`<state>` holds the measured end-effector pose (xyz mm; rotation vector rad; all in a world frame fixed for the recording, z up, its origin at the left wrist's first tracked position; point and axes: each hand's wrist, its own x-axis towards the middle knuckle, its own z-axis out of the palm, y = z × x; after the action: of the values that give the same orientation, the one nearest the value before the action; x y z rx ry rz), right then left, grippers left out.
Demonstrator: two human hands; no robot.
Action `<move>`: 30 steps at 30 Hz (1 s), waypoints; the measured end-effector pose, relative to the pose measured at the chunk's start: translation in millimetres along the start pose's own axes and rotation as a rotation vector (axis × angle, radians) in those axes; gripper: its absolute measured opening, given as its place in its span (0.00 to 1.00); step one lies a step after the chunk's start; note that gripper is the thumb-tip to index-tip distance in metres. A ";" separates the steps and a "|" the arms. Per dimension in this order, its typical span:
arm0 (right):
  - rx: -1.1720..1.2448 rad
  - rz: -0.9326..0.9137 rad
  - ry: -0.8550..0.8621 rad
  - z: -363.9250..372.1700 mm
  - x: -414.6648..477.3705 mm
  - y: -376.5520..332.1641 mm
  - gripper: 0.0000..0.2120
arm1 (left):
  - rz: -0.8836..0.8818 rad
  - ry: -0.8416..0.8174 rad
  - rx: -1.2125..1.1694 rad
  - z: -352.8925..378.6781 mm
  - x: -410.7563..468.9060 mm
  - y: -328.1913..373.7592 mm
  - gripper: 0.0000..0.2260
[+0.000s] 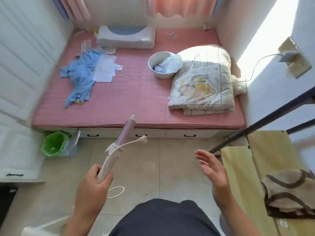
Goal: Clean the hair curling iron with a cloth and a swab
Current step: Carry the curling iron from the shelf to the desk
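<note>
Curling iron (117,149), pink barrel up, in grip of left hand (95,183); right hand (213,172) open, apart.

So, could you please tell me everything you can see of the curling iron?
The curling iron has a white plastic-looking handle, a pink barrel with a clamp along it, and a white tip. The left hand grips the handle's lower end, holding it in the air over the floor, tilted with the tip toward the bed. Its white cord loops below the hand, and the plug rises beside the barrel. Nothing else touches it.
</note>
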<state>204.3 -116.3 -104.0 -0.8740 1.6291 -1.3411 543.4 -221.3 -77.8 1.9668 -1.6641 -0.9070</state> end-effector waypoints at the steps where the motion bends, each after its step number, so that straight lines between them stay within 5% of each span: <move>1: 0.000 -0.002 -0.029 15.0 8.5 -3.4 0.22 | -0.031 0.027 -0.017 -7.7 4.0 -10.6 0.08; 14: -0.137 0.002 -0.473 177.6 137.0 -31.0 0.19 | -0.433 0.329 -0.205 -76.0 33.0 -96.8 0.07; 22: -0.152 -0.001 -0.886 340.2 233.7 -52.4 0.18 | -0.650 0.563 -0.180 -123.5 61.1 -113.7 0.07; 30: -0.208 0.015 -1.186 476.3 243.5 -69.2 0.20 | -0.863 0.725 -0.242 -160.4 57.6 -149.4 0.06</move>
<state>538.5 -539.5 -116.8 -1.3970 0.8036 -0.4044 766.2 -262.8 -77.8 2.4213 -0.2766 -0.4779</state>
